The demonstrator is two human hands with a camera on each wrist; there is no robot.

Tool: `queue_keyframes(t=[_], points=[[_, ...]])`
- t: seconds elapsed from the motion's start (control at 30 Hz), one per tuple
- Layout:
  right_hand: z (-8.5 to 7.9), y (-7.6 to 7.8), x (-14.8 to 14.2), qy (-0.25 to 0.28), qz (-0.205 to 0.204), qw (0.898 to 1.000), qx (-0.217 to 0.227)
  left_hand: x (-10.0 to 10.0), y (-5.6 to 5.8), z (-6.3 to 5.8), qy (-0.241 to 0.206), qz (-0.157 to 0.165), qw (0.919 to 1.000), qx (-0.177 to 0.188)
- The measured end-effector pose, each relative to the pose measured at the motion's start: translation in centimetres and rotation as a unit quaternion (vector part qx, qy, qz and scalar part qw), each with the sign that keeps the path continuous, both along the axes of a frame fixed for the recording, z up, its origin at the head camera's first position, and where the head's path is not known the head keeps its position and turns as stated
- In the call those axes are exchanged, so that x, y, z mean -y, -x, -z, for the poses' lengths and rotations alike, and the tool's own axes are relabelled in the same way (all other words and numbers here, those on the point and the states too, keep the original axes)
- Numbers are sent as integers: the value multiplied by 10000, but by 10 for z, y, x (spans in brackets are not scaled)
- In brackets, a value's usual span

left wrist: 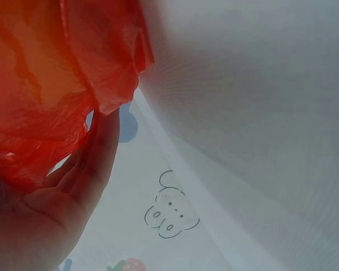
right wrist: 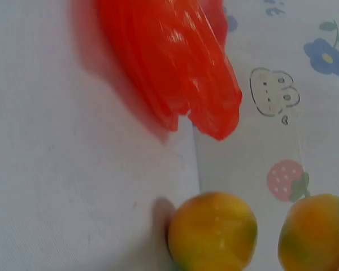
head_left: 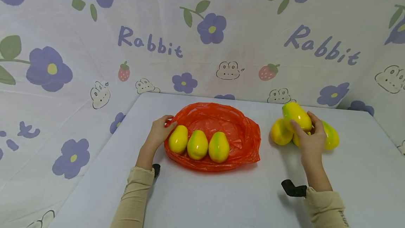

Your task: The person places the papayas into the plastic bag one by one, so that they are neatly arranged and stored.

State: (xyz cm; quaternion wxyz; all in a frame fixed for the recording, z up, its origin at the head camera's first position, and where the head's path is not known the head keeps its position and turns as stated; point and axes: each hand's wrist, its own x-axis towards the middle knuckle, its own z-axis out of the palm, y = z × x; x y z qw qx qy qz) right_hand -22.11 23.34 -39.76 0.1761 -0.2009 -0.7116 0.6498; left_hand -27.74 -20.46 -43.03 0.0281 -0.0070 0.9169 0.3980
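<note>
Yellow, glossy and tilted, one fruit is resting in your right hand, above a small pile toward the far right corner of the desk. Your right thumb is pressing on its near side and your fingers are curving round its right end, so the hand is spreading only about as wide as the fruit. Beneath it, a left fruit, a right fruit and something yellow, mostly hidden, between them are making up the pile; whether the held one is touching them, you cannot tell. Its smooth skin is probably giving little friction, so you should be gripping round the thick middle, and holding it clear of its neighbours so none is rolling toward the right edge.

Left of the pile, nearer the far edge, the red bag is lying open, with three fruits sitting in a row along its near side. Your left hand is pinching the bag's left rim, thumb close to fingers. You should be steadying that rim lightly, since thin plastic is likely to be folding if you are tugging. Beyond the far edge, a printed cloth is hanging.
</note>
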Motion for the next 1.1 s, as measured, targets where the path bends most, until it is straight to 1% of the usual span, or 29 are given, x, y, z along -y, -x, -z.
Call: queue_keyframes(t=[0.1, 0.23, 0.33, 0.43, 0.6, 0.83, 0.97, 1.1], points=[[1, -2, 9, -137, -56, 9999, 35, 0, 0, 0, 8, -4, 10000, 0], [5, -4, 20, -404, -99, 9991, -38, -1, 0, -1, 11, -9, 10000, -4], [8, -6, 27, -479, -137, 9987, -52, -1, 0, -2, 23, -18, 10000, -14], [10, -9, 34, -542, -227, 9983, 24, -1, 1, -1, 43, -21, 10000, -25], [11, -15, 45, -709, -399, 9967, 65, 0, 2, 1, 57, -23, 10000, -49], [12, -20, 59, -625, -673, 9958, -21, 0, 2, 1, 53, -38, 10000, 46], [14, -24, 67, -633, -795, 9948, -76, 0, 2, 2, 92, -29, 10000, 21], [15, -27, 75, -688, -897, 9936, -25, 0, 3, 2, 115, -23, 9999, -9]])
